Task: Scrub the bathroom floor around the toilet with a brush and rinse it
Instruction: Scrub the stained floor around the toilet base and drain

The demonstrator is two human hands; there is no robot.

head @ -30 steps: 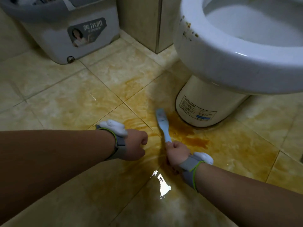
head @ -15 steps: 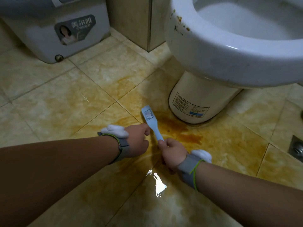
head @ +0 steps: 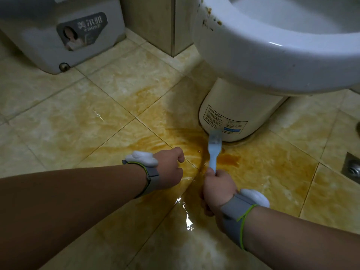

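One brush (head: 213, 149), gripped by the right hand (head: 218, 187), touched the floor (head: 97, 123) beside the toilet base (head: 233, 106); left hand (head: 171, 168) curled, empty.

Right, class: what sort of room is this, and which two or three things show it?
A bathroom: a white toilet stands on a wet, stained tile floor, a metal floor drain sits at the right edge, and the right hand holds a brush by the toilet's base.

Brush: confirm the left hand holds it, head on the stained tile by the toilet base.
Wrong hand. In the head view the right hand grips the blue brush, head on the stained tile by the toilet base; the left hand holds nothing.
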